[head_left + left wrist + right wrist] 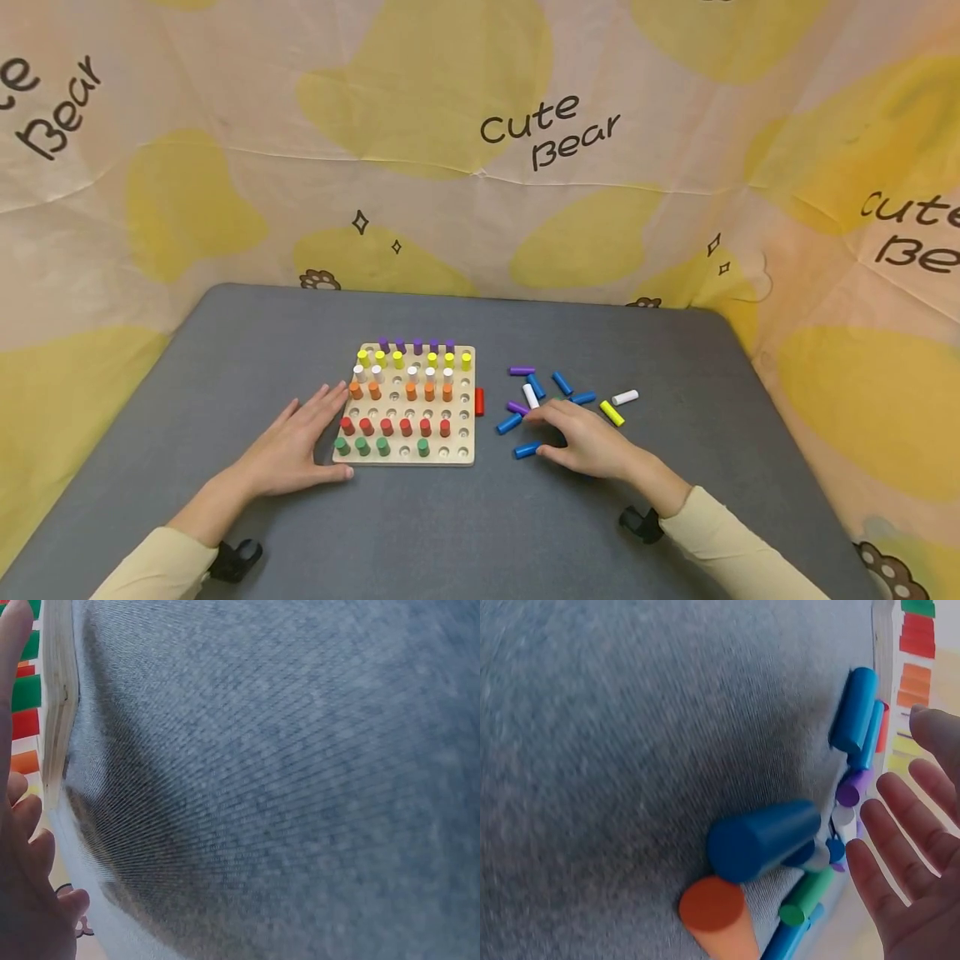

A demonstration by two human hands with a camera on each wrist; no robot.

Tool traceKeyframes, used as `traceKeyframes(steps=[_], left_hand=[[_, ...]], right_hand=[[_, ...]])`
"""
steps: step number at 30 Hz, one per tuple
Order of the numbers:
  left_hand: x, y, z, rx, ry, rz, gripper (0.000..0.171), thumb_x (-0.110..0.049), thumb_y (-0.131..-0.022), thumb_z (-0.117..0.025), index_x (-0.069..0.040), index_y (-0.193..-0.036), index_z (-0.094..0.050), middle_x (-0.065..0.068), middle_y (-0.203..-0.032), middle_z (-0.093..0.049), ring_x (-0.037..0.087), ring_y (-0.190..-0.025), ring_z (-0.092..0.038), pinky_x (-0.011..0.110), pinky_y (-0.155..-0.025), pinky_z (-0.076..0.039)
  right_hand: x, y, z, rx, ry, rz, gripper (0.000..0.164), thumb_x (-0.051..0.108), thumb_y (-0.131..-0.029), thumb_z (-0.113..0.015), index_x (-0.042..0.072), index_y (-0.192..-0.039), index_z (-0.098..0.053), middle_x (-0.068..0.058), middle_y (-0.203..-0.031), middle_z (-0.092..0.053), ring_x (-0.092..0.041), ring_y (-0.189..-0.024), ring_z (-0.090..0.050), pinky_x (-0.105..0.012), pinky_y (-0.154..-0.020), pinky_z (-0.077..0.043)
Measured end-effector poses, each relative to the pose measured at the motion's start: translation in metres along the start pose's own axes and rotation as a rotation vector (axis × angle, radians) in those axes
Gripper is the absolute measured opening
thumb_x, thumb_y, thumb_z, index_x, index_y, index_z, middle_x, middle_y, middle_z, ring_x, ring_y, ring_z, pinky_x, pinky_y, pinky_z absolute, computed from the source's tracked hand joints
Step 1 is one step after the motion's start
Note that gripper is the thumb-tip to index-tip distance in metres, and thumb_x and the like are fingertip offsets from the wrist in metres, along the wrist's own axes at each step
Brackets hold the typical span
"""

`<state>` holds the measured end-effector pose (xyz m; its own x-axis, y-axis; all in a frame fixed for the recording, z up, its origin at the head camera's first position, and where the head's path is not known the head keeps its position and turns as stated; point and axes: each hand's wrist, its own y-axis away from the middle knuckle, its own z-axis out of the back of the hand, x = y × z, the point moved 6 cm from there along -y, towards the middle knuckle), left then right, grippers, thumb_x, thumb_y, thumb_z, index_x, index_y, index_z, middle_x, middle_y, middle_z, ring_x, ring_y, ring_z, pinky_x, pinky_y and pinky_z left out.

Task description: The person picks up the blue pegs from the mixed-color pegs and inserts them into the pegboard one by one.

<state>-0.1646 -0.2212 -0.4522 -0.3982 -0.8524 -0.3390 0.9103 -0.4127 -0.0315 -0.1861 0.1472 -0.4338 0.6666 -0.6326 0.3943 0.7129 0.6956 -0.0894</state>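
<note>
A wooden pegboard carries rows of purple, yellow, white, orange, red and green pegs. My left hand lies along its left side, fingers extended at the edge and thumb by the near corner. Right of the board, my right hand is over a scatter of loose pegs, with relaxed, spread fingers and nothing between them. A blue peg lies by its thumb tip. In the right wrist view, an orange peg, another blue peg and a green peg lie below the palm; the hand hides some from above.
A red peg lies against the board's right edge. Farther right are a yellow peg and a white peg. The grey table is bordered by a patterned cloth at the back and sides.
</note>
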Motion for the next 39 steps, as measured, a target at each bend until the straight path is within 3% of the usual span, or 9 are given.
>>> traceKeyframes(steps=[6, 14, 27, 39], left_hand=[[0.002, -0.004, -0.004, 0.017, 0.006, 0.015, 0.107, -0.068, -0.068, -0.064, -0.009, -0.147, -0.023, 0.010, -0.152, -0.022, 0.035, -0.138, -0.021, 0.064, -0.103, -0.015], [0.003, -0.006, -0.005, 0.033, 0.008, 0.026, 0.105, -0.068, -0.069, -0.063, -0.007, -0.146, -0.026, 0.011, -0.151, -0.024, 0.035, -0.137, -0.023, 0.064, -0.103, -0.016], [0.008, -0.007, -0.010, 0.050, 0.003, 0.058, 0.106, -0.071, -0.069, -0.059, -0.007, -0.146, -0.026, 0.011, -0.150, -0.027, 0.035, -0.137, -0.026, 0.064, -0.104, -0.014], [0.009, -0.006, -0.010, 0.044, 0.023, 0.064, 0.106, -0.072, -0.069, -0.060, -0.009, -0.146, -0.025, 0.011, -0.151, -0.026, 0.034, -0.137, -0.025, 0.063, -0.105, -0.014]], right_hand=[[0.008, -0.005, -0.011, 0.051, 0.000, 0.022, 0.031, 0.029, -0.082, -0.070, 0.016, -0.109, -0.061, 0.007, -0.104, -0.059, -0.006, -0.094, -0.054, -0.026, -0.084, -0.049], [0.015, -0.007, -0.022, 0.047, 0.050, 0.067, 0.028, 0.029, -0.082, -0.069, 0.018, -0.106, -0.061, 0.008, -0.102, -0.057, -0.005, -0.091, -0.052, -0.026, -0.081, -0.048], [0.013, -0.009, -0.024, 0.059, 0.072, 0.033, 0.027, 0.028, -0.082, -0.069, 0.020, -0.107, -0.062, 0.008, -0.103, -0.057, -0.006, -0.089, -0.050, -0.027, -0.081, -0.048], [0.013, -0.011, -0.025, 0.033, 0.078, 0.056, 0.020, 0.022, -0.081, -0.070, 0.021, -0.100, -0.062, 0.010, -0.096, -0.055, -0.005, -0.084, -0.049, -0.025, -0.076, -0.047]])
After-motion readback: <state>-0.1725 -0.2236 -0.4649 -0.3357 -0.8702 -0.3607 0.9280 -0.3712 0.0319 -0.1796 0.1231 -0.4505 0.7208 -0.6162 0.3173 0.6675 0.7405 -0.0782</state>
